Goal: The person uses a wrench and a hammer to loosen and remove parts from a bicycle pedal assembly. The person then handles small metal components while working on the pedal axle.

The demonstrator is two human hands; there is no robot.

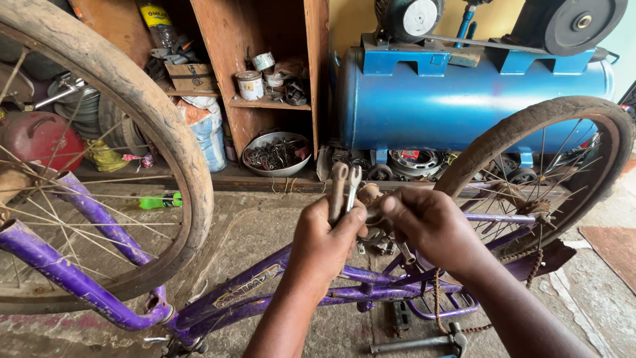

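Note:
A purple bicycle frame [265,285] stands upside down in front of me, its front wheel [159,126] at the left and its rear wheel [530,132] at the right. My left hand [324,242] grips two metal wrenches [344,185], their heads pointing up. My right hand [430,222] sits just to the right, its fingers on the metal parts at the bottom bracket [377,238] between both hands. A loose rusty chain [440,298] hangs from the frame below my right wrist.
A blue air compressor tank [464,99] stands behind the rear wheel. Wooden shelves [265,103] hold tins and parts, with a metal bowl of scrap [277,154] below. A hammer [424,341] lies on the concrete floor, a green bottle [159,200] behind the front wheel.

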